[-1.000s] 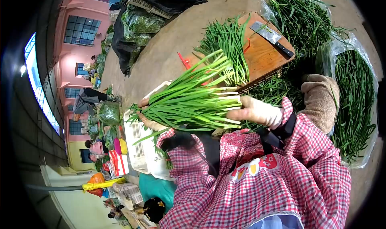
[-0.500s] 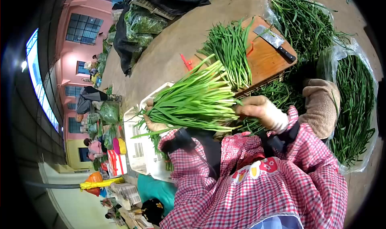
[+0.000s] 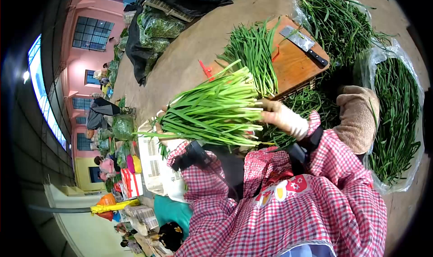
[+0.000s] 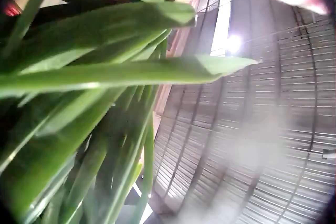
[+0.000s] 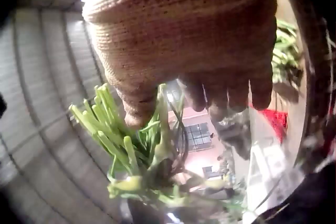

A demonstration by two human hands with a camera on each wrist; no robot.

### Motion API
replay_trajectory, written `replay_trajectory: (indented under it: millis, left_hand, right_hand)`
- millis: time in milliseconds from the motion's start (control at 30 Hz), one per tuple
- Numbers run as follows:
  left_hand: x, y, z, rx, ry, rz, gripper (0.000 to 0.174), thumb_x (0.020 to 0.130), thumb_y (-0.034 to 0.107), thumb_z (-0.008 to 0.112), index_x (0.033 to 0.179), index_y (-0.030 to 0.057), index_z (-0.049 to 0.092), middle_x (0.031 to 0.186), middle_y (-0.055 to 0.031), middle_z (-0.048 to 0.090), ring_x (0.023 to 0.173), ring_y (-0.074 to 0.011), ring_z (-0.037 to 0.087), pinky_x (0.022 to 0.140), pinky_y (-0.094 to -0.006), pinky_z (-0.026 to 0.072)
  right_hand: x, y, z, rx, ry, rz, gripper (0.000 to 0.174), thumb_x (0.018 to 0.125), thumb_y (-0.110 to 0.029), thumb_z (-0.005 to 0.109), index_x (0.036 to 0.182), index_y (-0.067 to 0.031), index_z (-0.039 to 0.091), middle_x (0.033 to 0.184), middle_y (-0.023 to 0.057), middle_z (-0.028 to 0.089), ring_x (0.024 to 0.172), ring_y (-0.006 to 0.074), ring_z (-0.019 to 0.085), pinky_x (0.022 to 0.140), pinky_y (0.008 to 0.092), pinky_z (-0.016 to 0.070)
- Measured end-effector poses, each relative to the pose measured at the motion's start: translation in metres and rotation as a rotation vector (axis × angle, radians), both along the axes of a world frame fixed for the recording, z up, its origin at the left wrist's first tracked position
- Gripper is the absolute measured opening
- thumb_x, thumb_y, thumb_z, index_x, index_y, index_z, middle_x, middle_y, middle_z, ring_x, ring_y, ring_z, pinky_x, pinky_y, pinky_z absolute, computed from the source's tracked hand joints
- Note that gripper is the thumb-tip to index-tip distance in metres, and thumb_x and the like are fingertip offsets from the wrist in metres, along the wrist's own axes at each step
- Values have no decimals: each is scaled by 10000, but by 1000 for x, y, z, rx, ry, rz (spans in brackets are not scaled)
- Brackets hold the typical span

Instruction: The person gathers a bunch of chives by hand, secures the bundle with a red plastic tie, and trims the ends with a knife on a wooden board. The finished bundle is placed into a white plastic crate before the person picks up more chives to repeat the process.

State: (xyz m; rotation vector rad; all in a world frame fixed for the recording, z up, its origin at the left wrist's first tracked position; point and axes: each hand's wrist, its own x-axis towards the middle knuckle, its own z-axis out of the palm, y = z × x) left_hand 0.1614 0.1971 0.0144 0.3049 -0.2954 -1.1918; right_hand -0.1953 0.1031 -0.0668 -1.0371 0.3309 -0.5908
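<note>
A large loose bundle of Chinese chives (image 3: 212,112) lies across the middle of the head view, pale cut ends towards the right hand. My left hand (image 3: 171,142) grips it at the leafy end, mostly hidden behind leaves; the left wrist view is filled with blades (image 4: 94,77). At the stem end, my right hand (image 3: 282,117), in a knitted glove, has its fingers against the cut ends. In the right wrist view its fingers (image 5: 260,90) extend loosely, apart from the thumb, which touches several stems (image 5: 107,129).
Beyond the bundle, more chives (image 3: 255,58) lie on a wooden cutting board (image 3: 293,72) beside a cleaver (image 3: 297,38). Plastic bags of chives (image 3: 397,117) stand on the right. A white plastic crate (image 3: 151,160) sits beside the left hand. A red tie (image 3: 205,69) shows beyond the bundle.
The bundle has spread wider, its stems fanning out, and has shifted slightly left. My right hand has shifted along the cut ends, its fingers now partly behind them. The left hand keeps its grip.
</note>
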Motion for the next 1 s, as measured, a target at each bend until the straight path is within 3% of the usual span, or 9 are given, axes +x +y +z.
replay_trajectory:
  millis: [100,267,333,400,467,667,867,900,1000]
  left_hand:
    - [-20,-10,18,15,139,40,548,921,345,496,1397,85,416,1327,-82,503,1239,-275,458,1072,-490,347]
    - [-43,-26,38,309,-199,422,656,955,396,419,1513,93,256,1543,-131,298,1405,-314,292,1159,-528,213]
    - [-43,-28,36,325,-248,452,683,944,398,431,1521,92,231,1536,-152,301,1410,-321,279,1165,-528,200]
    - [40,-13,-13,-207,172,-107,670,936,367,446,1509,84,245,1521,-153,321,1400,-306,300,1168,-515,205]
    - [23,-15,-8,-216,80,-195,638,926,326,469,1485,79,286,1495,-140,362,1375,-299,343,1165,-505,219]
    - [-62,-47,50,327,-102,657,383,930,355,495,1131,38,572,1144,-179,599,1169,-376,525,1000,-588,410]
    - [-118,-69,117,240,-751,291,306,925,273,556,936,-22,634,949,-169,665,924,-329,650,911,-513,508]
    - [-125,-76,122,165,-729,220,250,885,220,592,917,-23,640,897,-157,659,871,-304,658,843,-468,536]
    - [-150,-93,133,66,-848,232,216,862,164,632,869,-52,631,802,-136,638,769,-290,672,726,-411,570]
  right_hand:
    - [32,24,-21,373,-393,42,465,935,-283,621,1318,-36,527,1197,41,627,1048,124,602,870,287,515]
    - [59,31,-28,861,-312,-84,316,907,-267,601,1161,-80,622,1019,62,691,847,187,681,719,343,565]
    - [48,29,-15,875,-361,-40,330,920,-275,585,1182,-76,614,1025,68,698,873,197,689,750,358,576]
    - [43,24,-27,717,-451,74,369,943,-294,579,1241,-75,572,1148,75,661,1003,197,663,855,355,563]
    - [36,22,-24,588,-440,147,387,954,-299,578,1267,-72,548,1213,81,631,1062,198,640,901,352,549]
    - [33,7,-21,528,-453,76,440,931,-80,563,1359,-53,467,1307,82,555,1156,197,562,974,338,490]
    - [30,9,-33,525,-350,-168,348,998,-281,491,1265,-62,536,1236,110,598,1075,229,611,920,403,527]
    - [26,9,-13,865,-262,-236,331,1004,-234,470,1286,-67,517,1231,105,602,1094,232,598,936,404,519]
    - [35,12,-68,378,-403,-286,335,956,-97,532,1286,-47,511,1248,105,594,1128,227,571,946,395,511]
